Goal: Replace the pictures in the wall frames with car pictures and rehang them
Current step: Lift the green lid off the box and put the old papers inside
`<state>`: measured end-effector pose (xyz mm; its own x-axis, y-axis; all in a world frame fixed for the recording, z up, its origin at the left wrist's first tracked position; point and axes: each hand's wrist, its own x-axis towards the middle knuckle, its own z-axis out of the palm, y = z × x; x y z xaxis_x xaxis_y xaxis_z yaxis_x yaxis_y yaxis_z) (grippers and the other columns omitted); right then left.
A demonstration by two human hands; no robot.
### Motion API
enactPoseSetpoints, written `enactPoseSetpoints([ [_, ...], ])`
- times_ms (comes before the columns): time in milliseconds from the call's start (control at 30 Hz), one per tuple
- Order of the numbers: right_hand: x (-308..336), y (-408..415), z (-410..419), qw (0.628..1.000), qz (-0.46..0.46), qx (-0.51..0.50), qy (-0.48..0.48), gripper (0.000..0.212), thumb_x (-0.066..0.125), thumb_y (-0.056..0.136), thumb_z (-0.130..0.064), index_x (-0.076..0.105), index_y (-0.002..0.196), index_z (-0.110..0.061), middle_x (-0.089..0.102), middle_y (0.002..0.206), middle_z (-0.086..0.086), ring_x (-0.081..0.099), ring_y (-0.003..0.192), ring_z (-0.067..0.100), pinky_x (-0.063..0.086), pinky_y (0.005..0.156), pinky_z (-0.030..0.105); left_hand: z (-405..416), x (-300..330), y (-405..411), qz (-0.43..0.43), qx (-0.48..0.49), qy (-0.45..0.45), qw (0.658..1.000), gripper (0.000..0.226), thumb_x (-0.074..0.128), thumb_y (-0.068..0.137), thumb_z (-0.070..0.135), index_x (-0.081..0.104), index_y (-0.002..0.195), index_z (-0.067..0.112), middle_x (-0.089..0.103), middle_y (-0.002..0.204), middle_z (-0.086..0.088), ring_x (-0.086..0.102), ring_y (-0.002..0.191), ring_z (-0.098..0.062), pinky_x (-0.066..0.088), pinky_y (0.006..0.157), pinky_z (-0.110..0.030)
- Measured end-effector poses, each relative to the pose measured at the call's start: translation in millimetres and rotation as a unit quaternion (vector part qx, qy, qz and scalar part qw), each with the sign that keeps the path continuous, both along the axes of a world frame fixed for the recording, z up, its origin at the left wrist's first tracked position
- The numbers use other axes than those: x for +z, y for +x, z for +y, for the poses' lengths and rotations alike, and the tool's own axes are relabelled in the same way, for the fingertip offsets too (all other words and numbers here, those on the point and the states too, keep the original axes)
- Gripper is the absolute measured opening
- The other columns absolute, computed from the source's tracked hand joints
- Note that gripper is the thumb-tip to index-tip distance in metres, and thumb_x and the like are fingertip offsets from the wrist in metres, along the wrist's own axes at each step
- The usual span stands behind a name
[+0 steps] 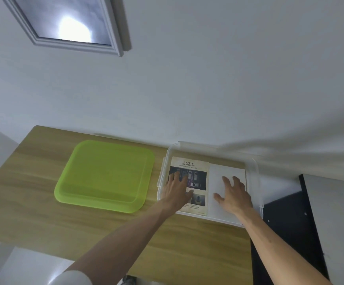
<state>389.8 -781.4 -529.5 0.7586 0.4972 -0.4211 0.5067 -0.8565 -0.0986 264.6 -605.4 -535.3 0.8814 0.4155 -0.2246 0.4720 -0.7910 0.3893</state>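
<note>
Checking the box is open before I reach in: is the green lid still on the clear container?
No, the green lid lies flat on the wooden table, beside the open clear container.

wooden table (33, 192) against the wall. green lid (105, 175) lies flat on it at 9 o'clock from the clear box (256, 182), near but apart. clear box rests at the table's 3 o'clock edge.

Head view, down over table (33, 202)

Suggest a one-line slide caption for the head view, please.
Both hands, left hand and right hand, reach into clear box of car pictures beside green lid.
</note>
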Motion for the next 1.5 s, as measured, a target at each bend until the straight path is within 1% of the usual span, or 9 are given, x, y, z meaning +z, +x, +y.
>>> enactPoseSetpoints([
  [100,15,-6,21,0.999,-0.032,0.003,0.034,0.075,0.051,0.093,-0.057,0.024,0.153,-0.02,0.024,0.158,0.013,0.032,0.143,0.032,0.042,0.107,0.043,18,22,-5,-0.108,0.001,0.007,0.994,0.042,0.053,0.094,0.04,0.051,0.129,0.017,0.05,0.134,-0.004,0.046,0.123,-0.023,0.045,0.095,-0.036],
  [267,43,-32,83,0.984,-0.107,0.035,0.136,0.069,0.054,0.092,-0.055,0.038,0.146,-0.015,0.041,0.148,0.012,0.044,0.133,0.03,0.046,0.102,0.041,83,46,-33,-0.146,0.06,0.029,0.987,0.047,0.055,0.093,0.038,0.052,0.133,0.013,0.053,0.133,-0.007,0.047,0.123,-0.025,0.04,0.099,-0.037],
  [433,62,-88,165,0.956,-0.112,0.091,0.254,0.058,0.059,0.093,-0.043,0.046,0.141,-0.011,0.049,0.138,0.011,0.051,0.124,0.028,0.053,0.086,0.041,175,47,-89,-0.065,0.174,0.026,0.982,0.062,0.056,0.091,0.045,0.043,0.141,0.012,0.045,0.142,-0.013,0.041,0.13,-0.03,0.039,0.103,-0.043],
  [567,44,-136,220,0.971,-0.044,0.116,0.202,0.064,0.05,0.097,-0.047,0.033,0.148,-0.012,0.039,0.145,0.013,0.051,0.126,0.028,0.056,0.086,0.04,230,33,-145,0.034,0.237,0.016,0.971,0.077,0.058,0.087,0.052,0.03,0.146,0.01,0.034,0.147,-0.018,0.033,0.135,-0.035,0.037,0.103,-0.047],
  [800,3,-184,251,0.986,0.108,-0.114,0.058,0.096,0.051,0.093,-0.061,0.003,0.157,-0.008,0.017,0.16,0.019,0.029,0.145,0.037,0.036,0.111,0.047,296,5,-213,0.124,0.301,-0.045,0.945,0.105,0.066,0.078,0.063,0.013,0.152,0.012,0.018,0.155,-0.02,0.02,0.141,-0.04,0.028,0.11,-0.058],
  [1033,-15,-183,262,0.925,0.196,-0.285,0.156,0.088,0.072,0.086,-0.038,0.021,0.152,-0.01,0.038,0.15,0.018,0.049,0.13,0.038,0.049,0.1,0.044,326,-10,-233,0.057,0.379,-0.139,0.913,0.1,0.083,0.071,0.042,0.026,0.147,0.008,0.035,0.145,-0.019,0.031,0.134,-0.039,0.036,0.106,-0.049],
  [1133,-12,-176,263,0.914,0.224,-0.295,0.163,0.083,0.079,0.083,-0.025,0.031,0.148,-0.01,0.047,0.145,0.016,0.053,0.127,0.036,0.05,0.1,0.041,341,-8,-241,0.046,0.397,-0.186,0.898,0.104,0.087,0.066,0.035,0.028,0.149,0.013,0.036,0.143,-0.019,0.03,0.134,-0.04,0.034,0.106,-0.049],
  [1367,6,-163,259,0.915,0.233,-0.266,0.192,0.088,0.086,0.075,-0.027,0.035,0.145,-0.013,0.051,0.144,0.009,0.052,0.13,0.032,0.047,0.103,0.045,362,-1,-254,0.015,0.392,-0.268,0.88,0.12,0.094,0.045,0.037,0.036,0.149,0.026,0.039,0.139,-0.014,0.038,0.132,-0.037,0.038,0.108,-0.054],
  [1500,25,-153,241,0.915,0.22,-0.254,0.225,0.084,0.084,0.078,-0.022,0.036,0.146,-0.014,0.051,0.145,0.007,0.051,0.131,0.03,0.045,0.106,0.04,357,-3,-240,-0.03,0.387,-0.286,0.876,0.138,0.089,0.022,0.052,0.037,0.148,0.029,0.048,0.139,-0.009,0.043,0.132,-0.032,0.043,0.105,-0.053],
])
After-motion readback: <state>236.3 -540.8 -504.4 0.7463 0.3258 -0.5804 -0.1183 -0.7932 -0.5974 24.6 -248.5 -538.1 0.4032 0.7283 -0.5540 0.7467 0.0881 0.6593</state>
